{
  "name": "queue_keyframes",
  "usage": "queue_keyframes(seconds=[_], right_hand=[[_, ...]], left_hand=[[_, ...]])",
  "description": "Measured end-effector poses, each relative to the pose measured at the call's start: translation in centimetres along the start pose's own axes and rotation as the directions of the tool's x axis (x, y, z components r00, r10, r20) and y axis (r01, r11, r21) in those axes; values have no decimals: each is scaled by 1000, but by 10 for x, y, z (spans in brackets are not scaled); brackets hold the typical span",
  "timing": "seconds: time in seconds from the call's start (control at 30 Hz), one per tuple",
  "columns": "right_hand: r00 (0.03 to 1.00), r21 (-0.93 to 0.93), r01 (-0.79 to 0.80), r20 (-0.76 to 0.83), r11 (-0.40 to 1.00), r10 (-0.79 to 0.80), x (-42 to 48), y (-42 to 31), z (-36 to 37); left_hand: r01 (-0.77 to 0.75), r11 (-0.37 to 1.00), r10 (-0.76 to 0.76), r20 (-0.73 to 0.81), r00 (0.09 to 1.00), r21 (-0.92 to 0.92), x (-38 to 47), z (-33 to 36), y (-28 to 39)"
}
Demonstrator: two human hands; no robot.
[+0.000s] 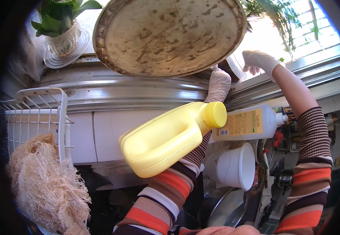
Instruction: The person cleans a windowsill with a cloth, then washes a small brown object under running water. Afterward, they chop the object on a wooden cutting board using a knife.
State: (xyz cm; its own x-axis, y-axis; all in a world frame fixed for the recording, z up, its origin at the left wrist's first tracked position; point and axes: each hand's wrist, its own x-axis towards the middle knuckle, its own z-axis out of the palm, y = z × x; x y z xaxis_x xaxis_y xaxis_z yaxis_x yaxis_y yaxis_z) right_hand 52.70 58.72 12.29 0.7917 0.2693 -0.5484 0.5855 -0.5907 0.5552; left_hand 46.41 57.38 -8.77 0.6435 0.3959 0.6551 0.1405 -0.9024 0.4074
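Observation:
My left hand, in a thin translucent glove, is at the lower right rim of a large round stained tray tilted up over the window sill. One finger points up to the rim; whether it grips is hidden. My right hand, gloved too, hangs bent over the bright window ledge with its fingers curled down. Glare hides whether anything is in it. Between the hands shows part of a dark brown object. A yellow plastic jug with a yellow cap stands before my left forearm and partly covers it.
Beside the jug is a white plastic bottle with a printed label. Below it are a white plastic tub and a metal basin. A white wire rack, loofah fibre and a potted plant occupy the left. Metal window tracks cross behind.

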Motion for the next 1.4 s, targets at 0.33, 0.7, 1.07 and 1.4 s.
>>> queue_keyframes(seconds=[0.33,0.7,1.07,1.4], right_hand=[[914,237,-307,-195,922,355,18,5,-27],[971,226,-197,-90,954,222,37,3,-21],[995,481,104,-55,870,-89,6,-4,-23],[993,445,112,-66,888,-93,18,-16,-16]], left_hand=[[12,1000,-10,55,998,-21,0,1,-1],[81,997,-80,35,996,-17,-1,-13,7],[33,999,-34,60,998,9,2,9,3],[28,999,-26,76,997,-32,1,-10,1]])
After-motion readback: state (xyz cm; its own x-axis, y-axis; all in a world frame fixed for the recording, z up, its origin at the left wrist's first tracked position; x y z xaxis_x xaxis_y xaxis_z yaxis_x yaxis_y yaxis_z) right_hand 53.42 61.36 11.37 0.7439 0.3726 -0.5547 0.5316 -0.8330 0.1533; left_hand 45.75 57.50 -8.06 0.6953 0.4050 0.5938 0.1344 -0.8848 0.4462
